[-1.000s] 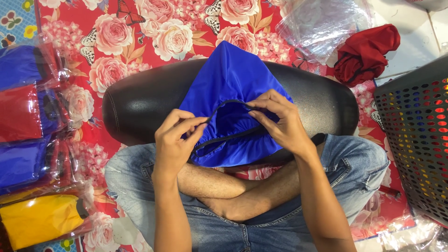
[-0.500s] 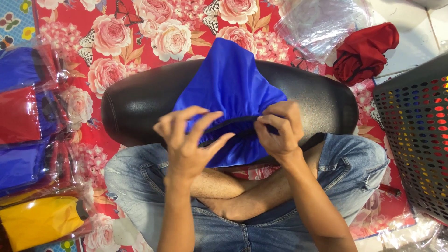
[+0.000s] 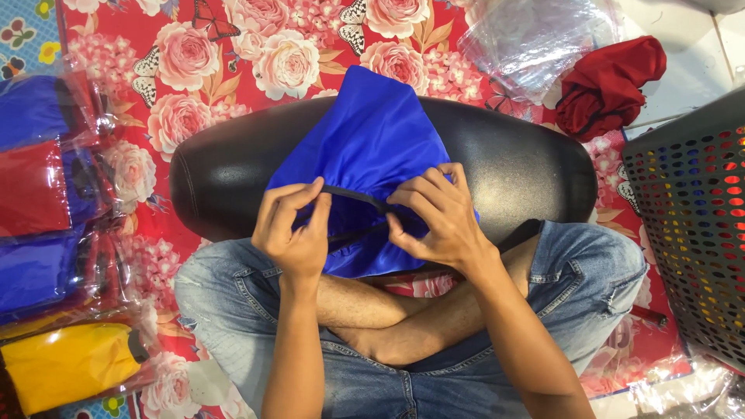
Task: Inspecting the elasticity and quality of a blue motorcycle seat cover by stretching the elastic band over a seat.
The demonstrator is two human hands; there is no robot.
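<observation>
A blue fabric cover [image 3: 372, 147] with a black elastic hem lies over the middle of a long black padded seat [image 3: 512, 167] across my lap. My left hand [image 3: 293, 231] pinches the black hem at the cover's near left edge. My right hand [image 3: 436, 217] grips the hem and bunched blue cloth at the near right. The hem stretches between both hands. My legs in blue jeans [image 3: 590, 279] are crossed under the seat.
Bagged blue, red and yellow covers [image 3: 46, 233] are stacked at the left on a red floral mat [image 3: 233, 46]. Clear plastic bags [image 3: 535, 39] and a red cloth [image 3: 609, 81] lie at the far right. A black perforated basket [image 3: 691, 225] stands at the right.
My left hand went from open fingers over the cloth to a pinch on the hem. The right hand slid left along the hem, pulling it taut.
</observation>
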